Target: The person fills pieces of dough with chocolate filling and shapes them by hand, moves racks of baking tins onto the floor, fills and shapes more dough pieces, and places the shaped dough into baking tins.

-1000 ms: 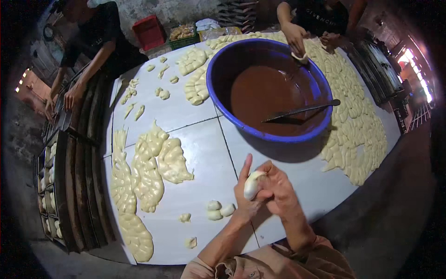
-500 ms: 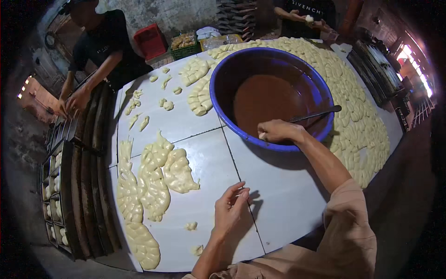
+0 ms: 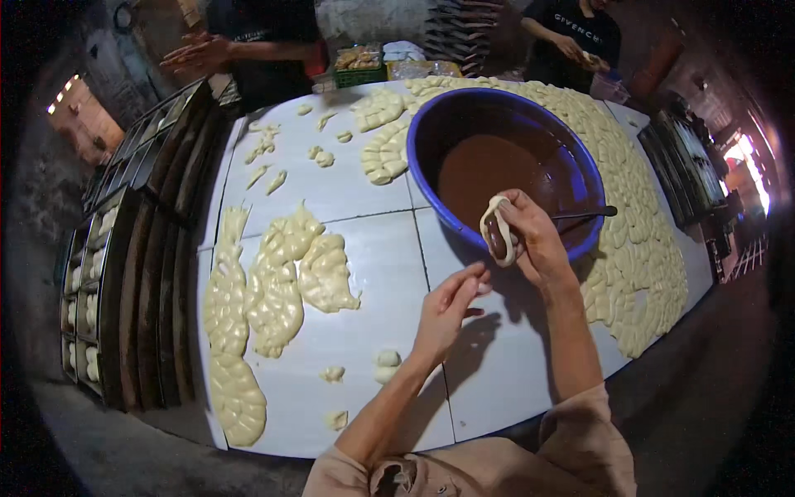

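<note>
My right hand (image 3: 538,242) holds a flattened piece of dough (image 3: 489,217) with a smear of brown filling on it, over the near rim of a blue basin (image 3: 420,170). Thick brown filling (image 3: 489,170) lies in the basin, and a dark-handled utensil (image 3: 590,213) rests against its right rim. To the left of the dough piece, my left hand (image 3: 451,308) hovers above the table with loosely bent fingers apart and nothing visible in them. Two small pale dough rolls (image 3: 387,365) sit by my left forearm.
Portioned dough sheets (image 3: 275,286) lie on the white tabletop (image 3: 377,248), with more dough (image 3: 642,273) spread along the right. Stacked metal trays (image 3: 124,290) stand at the left edge, others (image 3: 683,166) at the right. Two co-workers (image 3: 265,50) (image 3: 573,41) stand across the table.
My right hand has come up out of the basin and turned, showing the dough with filling. My left hand has moved up and right. The left co-worker's hands have left the trays and come together.
</note>
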